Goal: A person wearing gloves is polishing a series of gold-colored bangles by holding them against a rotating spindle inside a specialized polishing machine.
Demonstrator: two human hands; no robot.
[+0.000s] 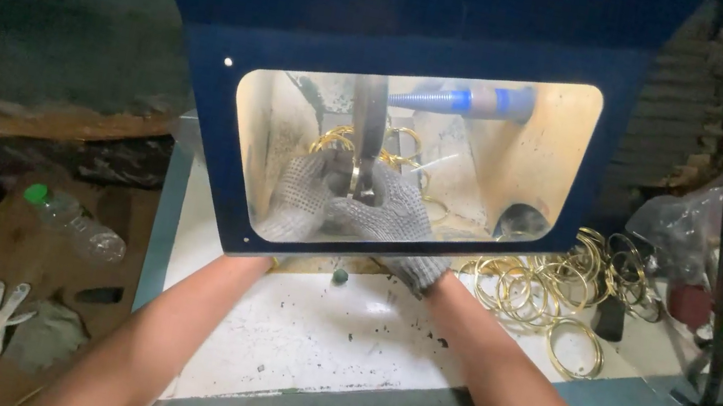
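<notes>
Brass ring (353, 175) pinched upright between gloved left hand (300, 200) at nine o'clock and gloved right hand (398, 219) at three, both closed on it, directly beneath vertical tool (370, 115) at twelve, behind window (537, 165).

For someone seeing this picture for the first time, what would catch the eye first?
The lit window in the blue guard at centre, where the gloved left hand and right hand together hold a gold ring against an upright tool. Next, the heap of gold rings on the white table, at right.
</notes>
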